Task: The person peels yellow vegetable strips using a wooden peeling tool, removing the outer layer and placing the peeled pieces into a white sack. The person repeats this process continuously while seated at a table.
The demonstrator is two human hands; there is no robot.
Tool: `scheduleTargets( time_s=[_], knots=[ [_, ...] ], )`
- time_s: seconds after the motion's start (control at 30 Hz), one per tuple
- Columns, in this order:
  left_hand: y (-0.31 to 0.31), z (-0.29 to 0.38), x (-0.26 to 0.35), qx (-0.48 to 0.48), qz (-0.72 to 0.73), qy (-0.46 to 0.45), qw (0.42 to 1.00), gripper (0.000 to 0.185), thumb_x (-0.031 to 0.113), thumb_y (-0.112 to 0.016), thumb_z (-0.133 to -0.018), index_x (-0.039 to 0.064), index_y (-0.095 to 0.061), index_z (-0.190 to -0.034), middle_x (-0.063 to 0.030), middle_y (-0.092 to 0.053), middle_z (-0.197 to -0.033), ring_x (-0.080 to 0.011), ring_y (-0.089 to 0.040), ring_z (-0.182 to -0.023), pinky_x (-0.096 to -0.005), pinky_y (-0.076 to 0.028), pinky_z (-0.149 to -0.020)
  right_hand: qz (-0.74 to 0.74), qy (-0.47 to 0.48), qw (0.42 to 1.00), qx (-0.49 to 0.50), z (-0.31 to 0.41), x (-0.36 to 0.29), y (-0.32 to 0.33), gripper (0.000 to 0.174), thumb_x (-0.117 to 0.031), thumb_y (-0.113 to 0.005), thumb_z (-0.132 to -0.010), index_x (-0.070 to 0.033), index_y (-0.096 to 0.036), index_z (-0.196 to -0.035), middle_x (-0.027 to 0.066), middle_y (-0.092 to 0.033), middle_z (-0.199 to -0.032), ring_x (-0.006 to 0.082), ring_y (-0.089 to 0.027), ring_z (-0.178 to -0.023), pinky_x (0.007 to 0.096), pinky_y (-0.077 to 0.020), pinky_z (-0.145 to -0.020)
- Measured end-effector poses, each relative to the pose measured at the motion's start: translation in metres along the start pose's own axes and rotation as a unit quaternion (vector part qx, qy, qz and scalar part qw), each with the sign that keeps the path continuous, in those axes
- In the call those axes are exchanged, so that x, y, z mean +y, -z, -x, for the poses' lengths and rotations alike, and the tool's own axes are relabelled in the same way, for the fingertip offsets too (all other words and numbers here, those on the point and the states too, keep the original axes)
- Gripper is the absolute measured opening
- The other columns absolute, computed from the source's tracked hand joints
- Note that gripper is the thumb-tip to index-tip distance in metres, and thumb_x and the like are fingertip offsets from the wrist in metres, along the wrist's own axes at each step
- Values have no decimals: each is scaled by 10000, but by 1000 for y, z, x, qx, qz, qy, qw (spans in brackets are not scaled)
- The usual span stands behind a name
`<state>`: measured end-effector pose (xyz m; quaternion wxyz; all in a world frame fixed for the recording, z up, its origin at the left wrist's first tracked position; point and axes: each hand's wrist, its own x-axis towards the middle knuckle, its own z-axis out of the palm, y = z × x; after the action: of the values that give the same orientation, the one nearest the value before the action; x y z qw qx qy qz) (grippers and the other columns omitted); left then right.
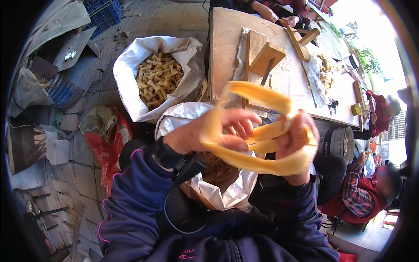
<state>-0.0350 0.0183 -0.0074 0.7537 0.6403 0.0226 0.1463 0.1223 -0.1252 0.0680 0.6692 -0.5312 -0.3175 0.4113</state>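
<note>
My right hand [296, 144] grips a long yellow strip [262, 162], apparently rawhide, bent into wide loops and blurred by motion. Inside the loop is my left hand [226, 127], fingers curled and thumb apart from them. Its fingertips are close to an inner band of the strip; whether they pinch it I cannot tell. Below both hands, between my legs, an open white woven sack [226, 193] holds more brownish strips [219, 170], partly hidden by my left forearm and the strip.
Another white sack [126, 85] holds many small knotted pieces [158, 78]. A wooden table [226, 49] carries wooden stands [266, 59] and strip pieces [325, 78]. Co-workers sit around it; one person's hands [278, 16] are at the far end. A bucket [332, 144] stands right.
</note>
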Motion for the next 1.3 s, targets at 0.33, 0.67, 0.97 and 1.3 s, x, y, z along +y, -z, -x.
scheduleTargets(
  time_s=[0.33, 0.67, 0.97, 1.3],
  knots=[
    [-28, -13, -42, 35, -373, -87, 923, 172, 67, -704, -753, 42, -612, -896, -124, -614, -897, -352, -624, -818, -406, -513, -705, -174, 263, 933, -174, 20, -71, 20, 63, -149, -664, -923, -125, -624, -966, 17, -562, -870, 105, -568, -704, 329, -530, -819],
    [-18, -9, -44, 117, -398, -132, 900, 272, 34, -546, -757, 32, -588, -1025, -180, -635, -944, -390, -627, -863, -462, -525, -733, -38, 230, 971, -47, 33, -58, 32, 225, -272, -663, -924, -48, -641, -934, 63, -632, -826, 168, -612, -707, 351, -487, -700],
    [16, 3, 3, 312, -74, -14, 947, 226, -6, -500, -903, 7, -640, -1080, -46, -668, -942, -59, -554, -680, -206, -449, -619, 429, 50, 885, -176, 15, 52, 25, 245, -236, -672, -883, -38, -594, -1004, 140, -606, -816, 308, -625, -757, 395, -501, -673],
    [-18, -16, -15, 177, -428, -138, 876, 312, -52, -552, -780, 37, -625, -1070, -136, -602, -792, -308, -627, -699, -381, -504, -633, 476, 157, 863, -72, 7, 88, 35, 368, -218, -605, -911, -53, -516, -1227, 205, -643, -969, 397, -641, -893, 458, -522, -756]
  ],
)
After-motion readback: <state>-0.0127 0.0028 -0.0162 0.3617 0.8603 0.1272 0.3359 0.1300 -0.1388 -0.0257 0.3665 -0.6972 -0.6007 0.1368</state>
